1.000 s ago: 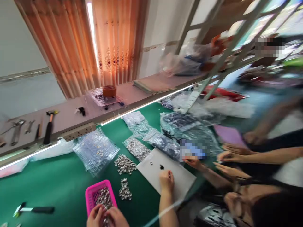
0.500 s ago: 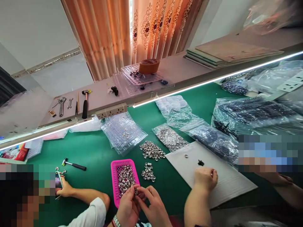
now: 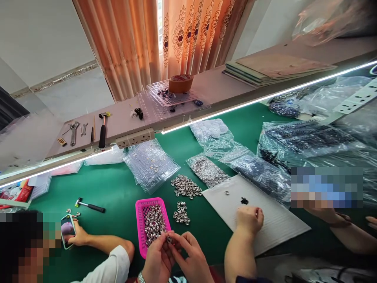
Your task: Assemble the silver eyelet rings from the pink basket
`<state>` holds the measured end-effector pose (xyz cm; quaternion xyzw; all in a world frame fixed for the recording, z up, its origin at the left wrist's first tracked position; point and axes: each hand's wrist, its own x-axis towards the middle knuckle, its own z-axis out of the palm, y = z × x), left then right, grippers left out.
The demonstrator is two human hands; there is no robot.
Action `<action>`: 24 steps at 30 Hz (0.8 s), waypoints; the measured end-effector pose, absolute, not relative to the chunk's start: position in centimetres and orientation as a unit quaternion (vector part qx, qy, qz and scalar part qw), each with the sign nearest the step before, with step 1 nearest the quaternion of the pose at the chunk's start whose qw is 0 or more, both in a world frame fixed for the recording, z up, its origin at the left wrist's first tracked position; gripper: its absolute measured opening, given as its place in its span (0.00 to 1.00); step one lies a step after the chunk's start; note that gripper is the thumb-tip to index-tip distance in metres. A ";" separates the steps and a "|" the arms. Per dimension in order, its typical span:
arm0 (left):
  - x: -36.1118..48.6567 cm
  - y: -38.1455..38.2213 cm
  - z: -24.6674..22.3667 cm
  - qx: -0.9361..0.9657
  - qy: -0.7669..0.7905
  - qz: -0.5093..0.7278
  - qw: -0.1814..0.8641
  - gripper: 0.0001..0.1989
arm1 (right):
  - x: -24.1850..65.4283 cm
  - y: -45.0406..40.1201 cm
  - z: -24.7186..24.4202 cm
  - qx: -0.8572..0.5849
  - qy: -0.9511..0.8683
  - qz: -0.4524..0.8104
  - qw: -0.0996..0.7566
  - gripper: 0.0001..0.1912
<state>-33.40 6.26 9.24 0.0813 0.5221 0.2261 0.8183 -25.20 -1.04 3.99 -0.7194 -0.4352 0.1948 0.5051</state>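
Note:
My left hand (image 3: 157, 257) and my right hand (image 3: 190, 257) meet at the bottom centre, fingertips pinched together on one small metal ring (image 3: 169, 238). They hover over the near end of a pink basket (image 3: 138, 220) filled with several more silver rings. Two loose heaps of rings (image 3: 186, 186) (image 3: 180, 212) lie on the green table just beyond the basket. A co-worker's hand (image 3: 249, 220) rests on a white sheet (image 3: 277, 220) to my right, near a tiny black part (image 3: 244, 201) and a single ring (image 3: 227, 192).
A person on the left holds a phone (image 3: 67, 231); a small hammer (image 3: 88, 205) lies near. Clear bags of parts (image 3: 151, 163) (image 3: 259, 167) cover the table's far side. A raised shelf (image 3: 123, 118) carries a power strip (image 3: 134, 138), tools, a tape roll (image 3: 180, 83) and stacked boards.
The view swung left from the co-workers on the right and settled over the basket. My hands rose from the basket's near edge and now pinch a ring together.

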 end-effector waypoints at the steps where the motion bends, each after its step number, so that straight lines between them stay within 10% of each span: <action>1: -33.4 6.2 9.4 0.082 0.521 0.221 0.820 0.08 | -25.2 -1.2 3.9 -0.719 -0.436 0.192 0.506 0.12; 24: -33.7 6.1 8.8 0.073 0.466 0.213 0.855 0.07 | -24.8 -1.2 4.2 -0.714 -0.450 0.153 0.514 0.08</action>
